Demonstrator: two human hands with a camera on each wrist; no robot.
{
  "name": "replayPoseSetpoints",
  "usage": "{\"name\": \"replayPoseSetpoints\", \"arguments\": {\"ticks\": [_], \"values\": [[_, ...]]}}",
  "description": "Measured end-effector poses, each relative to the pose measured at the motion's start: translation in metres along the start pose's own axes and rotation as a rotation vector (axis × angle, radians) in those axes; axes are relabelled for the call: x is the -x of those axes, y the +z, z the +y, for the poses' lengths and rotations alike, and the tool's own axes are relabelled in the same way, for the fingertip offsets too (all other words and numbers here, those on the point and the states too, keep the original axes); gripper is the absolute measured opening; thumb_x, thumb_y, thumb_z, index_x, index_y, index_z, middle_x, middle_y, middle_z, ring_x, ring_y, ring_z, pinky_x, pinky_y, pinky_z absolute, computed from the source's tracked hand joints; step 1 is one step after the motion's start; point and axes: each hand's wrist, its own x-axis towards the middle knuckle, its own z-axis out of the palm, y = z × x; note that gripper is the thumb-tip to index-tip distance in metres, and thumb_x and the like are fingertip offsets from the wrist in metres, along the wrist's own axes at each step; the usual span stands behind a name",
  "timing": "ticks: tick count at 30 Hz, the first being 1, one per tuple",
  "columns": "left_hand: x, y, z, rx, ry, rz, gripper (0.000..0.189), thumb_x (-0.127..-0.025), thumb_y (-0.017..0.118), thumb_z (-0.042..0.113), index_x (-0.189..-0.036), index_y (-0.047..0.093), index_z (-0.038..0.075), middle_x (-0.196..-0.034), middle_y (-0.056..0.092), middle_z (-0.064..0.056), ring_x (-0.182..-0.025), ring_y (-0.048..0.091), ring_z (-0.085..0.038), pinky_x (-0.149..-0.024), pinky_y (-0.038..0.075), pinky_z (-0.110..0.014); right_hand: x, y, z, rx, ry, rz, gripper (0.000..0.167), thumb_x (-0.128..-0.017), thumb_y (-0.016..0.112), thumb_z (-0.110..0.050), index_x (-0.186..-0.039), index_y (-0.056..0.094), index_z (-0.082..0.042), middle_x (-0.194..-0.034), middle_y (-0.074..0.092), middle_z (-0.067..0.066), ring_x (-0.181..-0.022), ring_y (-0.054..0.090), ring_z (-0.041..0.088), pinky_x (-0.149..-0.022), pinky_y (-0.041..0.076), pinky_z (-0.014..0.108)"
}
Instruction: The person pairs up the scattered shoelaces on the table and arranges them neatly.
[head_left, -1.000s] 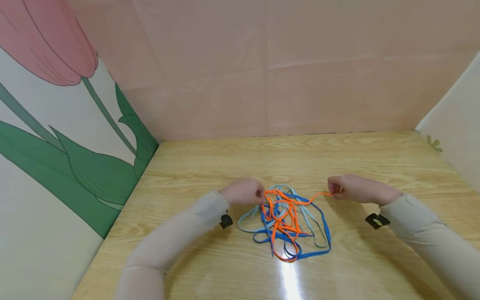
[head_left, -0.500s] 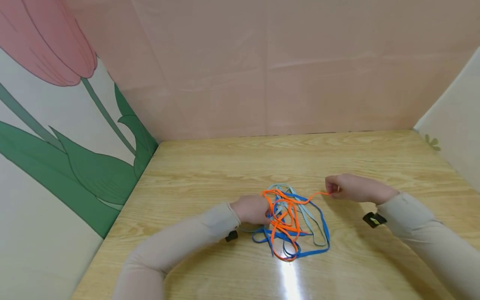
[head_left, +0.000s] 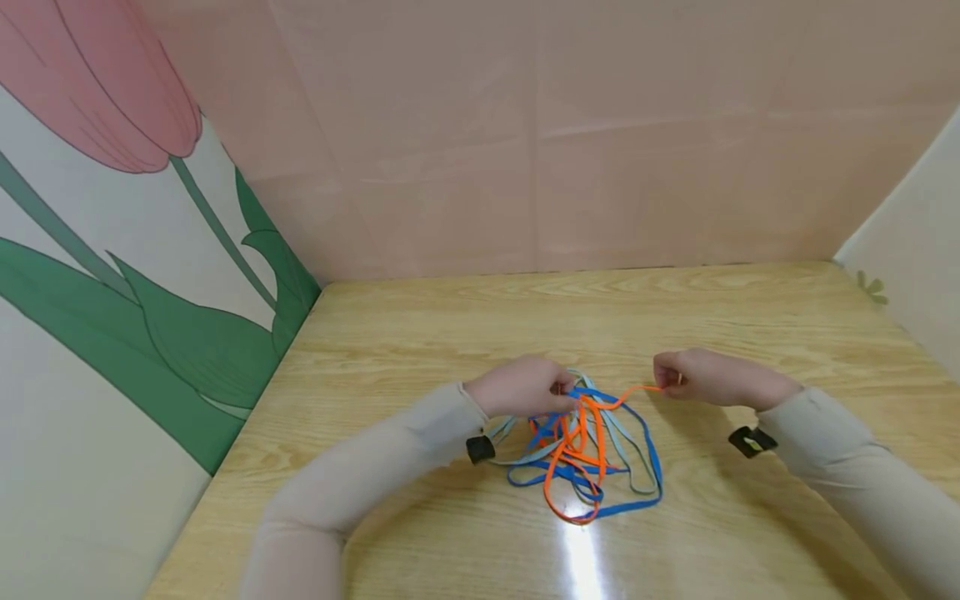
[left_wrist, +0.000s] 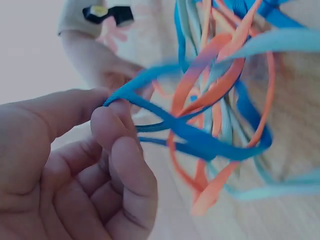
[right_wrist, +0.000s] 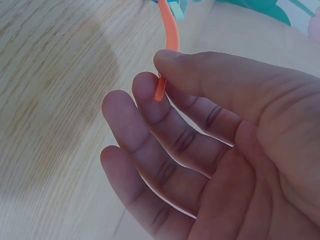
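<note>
Orange, blue and pale blue-green laces lie tangled on the wooden table. My left hand [head_left: 525,387] is at the upper left of the tangle. In the left wrist view it pinches the blue lace [left_wrist: 200,137] between thumb and forefinger, and loops of it hang with the orange lace [left_wrist: 215,102] and the pale blue-green lace [left_wrist: 285,40]. Off to the right, my right hand [head_left: 697,375] pinches the end of the orange lace [right_wrist: 170,30] between thumb and fingertip. From there the orange strand runs left into the tangle.
The wooden table [head_left: 420,333] meets a pink back wall [head_left: 450,167]. A wall with a painted tulip [head_left: 112,92] stands on the left, a pale wall [head_left: 922,225] on the right. Light glares on the tabletop below the laces.
My left hand dipped into the tangle, then rose and moved right, lifting blue and orange loops with it. The right hand has stayed in place with the orange end.
</note>
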Motion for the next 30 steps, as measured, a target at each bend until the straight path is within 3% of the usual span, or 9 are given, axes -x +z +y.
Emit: {"name": "replayPoseSetpoints", "arguments": {"ticks": [4,8,11,15,18,21,25,27,30], "values": [[-0.008,0.009,0.006,0.055,0.012,-0.012,0.027,-0.097,0.058,0.031,-0.078,0.051,0.015,-0.062,0.05,0.005,-0.053,0.053,-0.008,-0.049,0.041,-0.016,-0.001,0.002,0.002,-0.003,-0.002,-0.003,0.013,-0.091,0.064,-0.006,-0.086,0.054,-0.012,-0.078,0.053,-0.006,-0.069,0.046,0.007,-0.059,0.04,0.023],[-0.017,0.018,0.01,0.043,0.018,-0.032,0.018,-0.096,0.061,0.024,-0.082,0.057,0.013,-0.067,0.057,0.004,-0.057,0.057,-0.008,-0.05,0.043,-0.016,-0.002,0.004,0.004,0.002,-0.016,0.0,0.014,-0.09,0.064,-0.004,-0.085,0.054,-0.012,-0.078,0.054,-0.006,-0.069,0.046,0.007,-0.059,0.04,0.022],[-0.022,0.026,0.01,-0.003,0.025,-0.084,0.009,-0.096,0.062,0.02,-0.095,0.065,0.012,-0.074,0.066,0.005,-0.063,0.058,-0.004,-0.056,0.044,-0.014,-0.003,0.005,0.004,0.002,-0.025,0.007,0.014,-0.09,0.064,-0.004,-0.085,0.054,-0.012,-0.077,0.054,-0.006,-0.069,0.047,0.006,-0.058,0.04,0.022],[-0.024,0.03,0.007,-0.086,0.058,-0.154,0.023,-0.094,0.064,0.024,-0.114,0.067,0.012,-0.086,0.071,0.007,-0.074,0.059,0.0,-0.069,0.044,-0.012,-0.004,0.006,0.004,0.007,-0.029,0.013,0.014,-0.09,0.065,-0.005,-0.085,0.054,-0.013,-0.078,0.054,-0.007,-0.068,0.046,0.006,-0.058,0.039,0.022],[-0.021,0.021,0.002,-0.055,0.064,-0.146,0.028,-0.095,0.064,0.024,-0.12,0.065,0.012,-0.094,0.071,0.005,-0.079,0.061,-0.002,-0.073,0.047,-0.014,-0.004,0.006,0.005,0.016,-0.04,0.02,0.015,-0.09,0.065,-0.005,-0.084,0.054,-0.014,-0.078,0.054,-0.007,-0.069,0.047,0.005,-0.059,0.04,0.022],[-0.016,0.005,-0.005,0.001,0.063,-0.071,0.023,-0.096,0.062,0.018,-0.117,0.066,0.012,-0.095,0.07,0.003,-0.078,0.062,-0.004,-0.069,0.048,-0.016,-0.004,0.007,0.006,0.03,-0.05,0.03,0.016,-0.089,0.065,-0.005,-0.083,0.054,-0.015,-0.078,0.054,-0.008,-0.069,0.046,0.004,-0.059,0.04,0.022],[-0.012,-0.011,-0.016,-0.034,0.012,0.054,0.007,-0.095,0.062,0.017,-0.097,0.068,0.014,-0.084,0.066,0.003,-0.071,0.057,-0.006,-0.063,0.045,-0.018,-0.005,0.007,0.007,0.043,-0.059,0.039,0.018,-0.088,0.066,-0.004,-0.083,0.054,-0.016,-0.077,0.053,-0.008,-0.068,0.045,0.003,-0.059,0.039,0.021],[-0.013,-0.01,-0.021,-0.077,-0.025,0.065,0.007,-0.094,0.065,0.02,-0.089,0.067,0.016,-0.081,0.064,0.006,-0.069,0.055,-0.006,-0.062,0.044,-0.019,-0.005,0.006,0.007,0.043,-0.061,0.04,0.018,-0.088,0.066,-0.004,-0.082,0.054,-0.016,-0.077,0.053,-0.008,-0.068,0.045,0.004,-0.059,0.039,0.021],[-0.016,0.002,-0.026,-0.145,-0.043,0.016,0.01,-0.091,0.069,0.024,-0.083,0.066,0.018,-0.078,0.061,0.009,-0.068,0.053,-0.005,-0.061,0.043,-0.018,-0.007,0.006,0.006,0.037,-0.058,0.036,0.017,-0.089,0.065,-0.004,-0.082,0.053,-0.015,-0.077,0.053,-0.008,-0.068,0.045,0.005,-0.059,0.039,0.022]]}}
